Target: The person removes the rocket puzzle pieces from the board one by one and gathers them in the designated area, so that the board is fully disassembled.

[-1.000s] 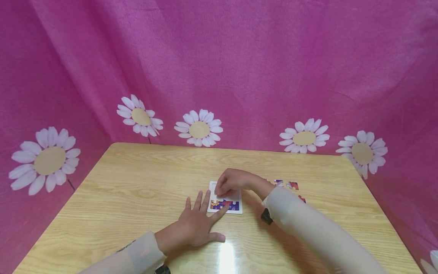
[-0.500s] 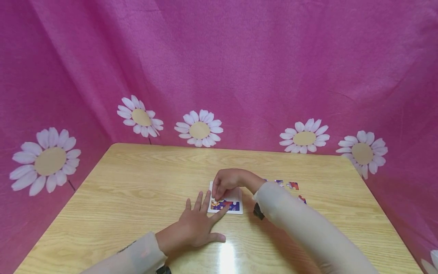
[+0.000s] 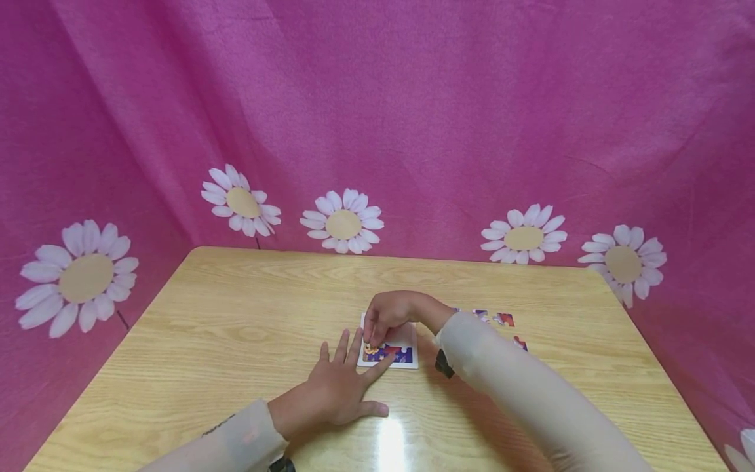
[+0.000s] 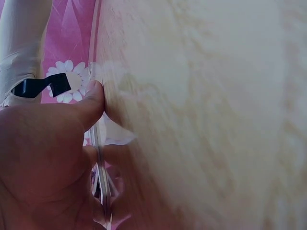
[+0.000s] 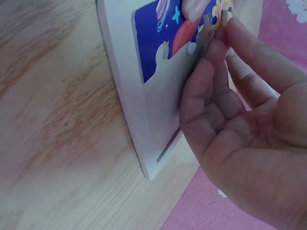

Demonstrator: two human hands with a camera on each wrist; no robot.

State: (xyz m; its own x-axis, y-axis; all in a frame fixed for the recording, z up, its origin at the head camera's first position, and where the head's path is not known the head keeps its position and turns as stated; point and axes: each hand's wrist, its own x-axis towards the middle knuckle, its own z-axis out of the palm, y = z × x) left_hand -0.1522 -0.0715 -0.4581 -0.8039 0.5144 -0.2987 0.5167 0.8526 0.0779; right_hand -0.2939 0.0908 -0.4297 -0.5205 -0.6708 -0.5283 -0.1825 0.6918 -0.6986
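Observation:
A white puzzle tray (image 3: 415, 347) lies on the table, its near row filled with joined puzzle pieces (image 3: 404, 355) in blue, red and yellow. My left hand (image 3: 337, 390) lies flat with fingers spread, the index fingertip on that row and other fingertips at the tray's left edge. Over the tray's left side, my right hand (image 3: 390, 311) pinches a puzzle piece (image 5: 206, 31) between thumb and fingers, right at the yellow part of the row. Most of this piece is hidden by the fingers. In the right wrist view, the tray's bare floor (image 5: 163, 105) shows beside the row.
Several loose puzzle pieces (image 3: 504, 319) lie to the right of the tray, partly behind the right sleeve (image 3: 501, 367). The wooden table (image 3: 259, 295) ends at a pink curtain (image 3: 413, 131) with printed daisies. Each wrist bears a black strap (image 4: 41, 87).
My right hand has moved slightly left and toward the near row, its fingertips coming down at the row's left end. The left hand has stayed in place.

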